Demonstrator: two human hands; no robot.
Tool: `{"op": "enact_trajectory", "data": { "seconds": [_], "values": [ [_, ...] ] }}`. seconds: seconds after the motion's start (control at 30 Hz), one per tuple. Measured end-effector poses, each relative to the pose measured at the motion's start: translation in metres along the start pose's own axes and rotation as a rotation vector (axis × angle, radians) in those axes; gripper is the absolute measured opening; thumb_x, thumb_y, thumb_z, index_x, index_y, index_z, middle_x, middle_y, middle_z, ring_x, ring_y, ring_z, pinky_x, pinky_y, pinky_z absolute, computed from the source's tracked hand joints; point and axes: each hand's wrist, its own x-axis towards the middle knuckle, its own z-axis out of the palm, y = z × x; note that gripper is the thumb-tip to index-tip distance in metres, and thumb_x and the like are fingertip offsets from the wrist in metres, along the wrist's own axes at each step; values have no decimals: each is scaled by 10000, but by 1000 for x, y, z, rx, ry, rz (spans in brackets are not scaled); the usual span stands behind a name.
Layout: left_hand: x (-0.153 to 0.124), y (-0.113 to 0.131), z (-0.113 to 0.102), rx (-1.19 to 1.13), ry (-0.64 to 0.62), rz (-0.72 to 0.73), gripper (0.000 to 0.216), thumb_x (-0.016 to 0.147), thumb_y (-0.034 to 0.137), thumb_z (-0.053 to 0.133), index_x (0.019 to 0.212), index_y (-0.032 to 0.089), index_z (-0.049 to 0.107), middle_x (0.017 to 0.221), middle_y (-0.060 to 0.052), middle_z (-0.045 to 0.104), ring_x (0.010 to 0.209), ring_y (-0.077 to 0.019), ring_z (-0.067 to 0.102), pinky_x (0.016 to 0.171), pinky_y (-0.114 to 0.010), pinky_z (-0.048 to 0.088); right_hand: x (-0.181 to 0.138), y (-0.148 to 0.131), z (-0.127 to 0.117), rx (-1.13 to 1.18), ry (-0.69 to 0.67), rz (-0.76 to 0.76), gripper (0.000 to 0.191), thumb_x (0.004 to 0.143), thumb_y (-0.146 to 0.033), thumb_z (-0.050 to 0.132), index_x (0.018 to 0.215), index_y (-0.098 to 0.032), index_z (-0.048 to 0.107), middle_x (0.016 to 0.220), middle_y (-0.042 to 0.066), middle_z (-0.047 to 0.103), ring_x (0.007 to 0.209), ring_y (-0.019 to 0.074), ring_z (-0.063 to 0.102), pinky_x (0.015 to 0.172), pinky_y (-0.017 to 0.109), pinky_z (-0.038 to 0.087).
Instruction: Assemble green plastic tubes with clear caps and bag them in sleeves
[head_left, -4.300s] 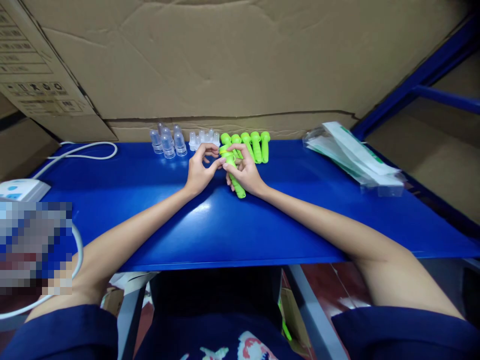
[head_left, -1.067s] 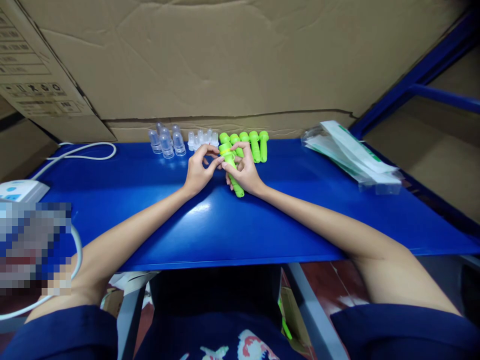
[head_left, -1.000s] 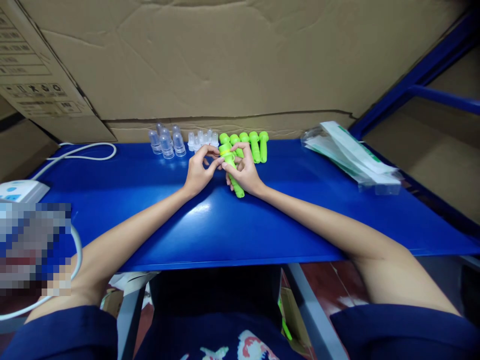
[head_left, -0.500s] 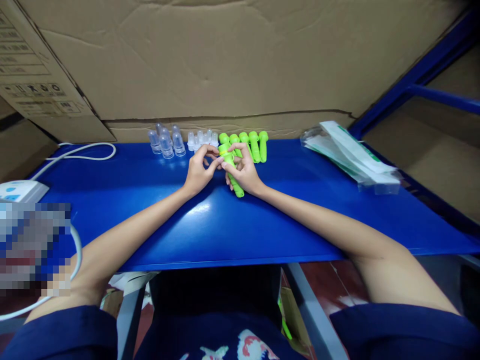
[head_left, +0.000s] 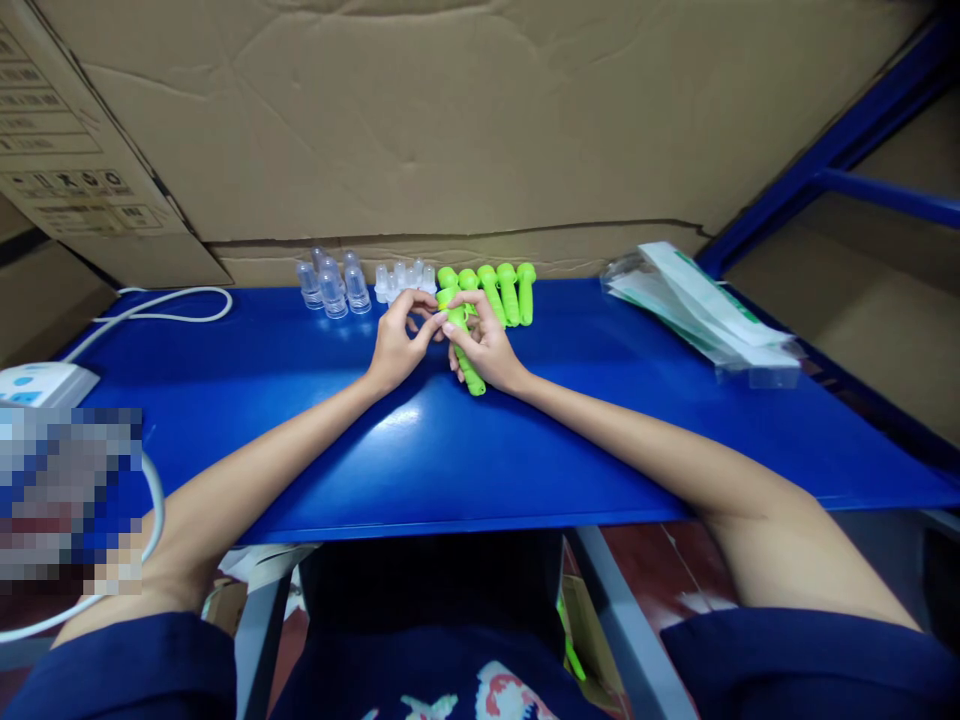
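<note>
Nearest the camera, dark blue sleeves and two bare forearms are seen reaching over the front edge of a blue table (head_left: 525, 470). At the left edge a white device (head_left: 41, 382) lies with a white cable (head_left: 161, 300) looped behind it. Mid-table, a green plastic tube (head_left: 466, 352) is gripped in the right hand (head_left: 487, 345), its fingers curled around the barrel, its lower end resting on the table surface. The tube's top end is pinched between thumb and fingertips of the left hand (head_left: 396, 345). Just behind the hands, a row of green tubes (head_left: 504, 290) is laid side by side. To their left, small clear caps (head_left: 403, 278) and larger clear caps (head_left: 331, 285) are grouped. Far right, flat plastic pouches (head_left: 705, 312) are stacked. Cardboard (head_left: 450, 120) closes the back.
</note>
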Motion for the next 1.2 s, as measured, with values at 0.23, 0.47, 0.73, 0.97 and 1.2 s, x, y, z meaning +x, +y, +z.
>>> {"op": "enact_trajectory", "data": {
  "seconds": [0.23, 0.47, 0.73, 0.97, 1.2],
  "values": [
    [-1, -1, 1, 26, -1, -43, 276, 1002, 463, 664, 1094, 219, 574, 1077, -69, 734, 884, -150, 734, 655, -244, 505, -3, -7, 0, -9, 20, 74, 665, 997, -665, 631, 1414, -319, 245, 783, -56, 627, 461, 124, 603, 396, 252, 537],
    [-1, 1, -3, 35, 35, 0, 229, 1008, 402, 660, 1121, 206, 623, 1103, -83, 751, 945, -169, 736, 714, -257, 528, 3, 4, -2, 42, 23, 87, 617, 1030, -648, 561, 1437, -310, 243, 1088, 48, 716, 520, 113, 647, 374, 241, 543],
    [-1, 1, -2, 41, 38, 32, 231, 939, 251, 698, 1152, 191, 632, 1134, -82, 759, 907, -155, 736, 690, -242, 518, -1, -8, 2, -23, 27, 82, 606, 1013, -695, 573, 1360, -304, 268, 905, -6, 678, 440, 99, 596, 349, 223, 496],
    [0, 1, -4, 59, 31, 17, 186, 931, 252, 703, 1103, 200, 655, 1091, -72, 747, 925, -162, 729, 711, -254, 527, -1, -9, 1, -23, 33, 83, 562, 1013, -692, 570, 1328, -318, 292, 1022, 28, 703, 442, 83, 590, 334, 212, 469],
    [0, -2, -4, 46, 16, -30, 162, 942, 290, 709, 1071, 205, 661, 1071, -66, 771, 914, -159, 737, 714, -260, 529, 0, -6, 0, 21, -5, 70, 461, 1046, -627, 545, 1311, -307, 346, 910, -26, 663, 437, 85, 581, 311, 192, 458]
  ]
}}
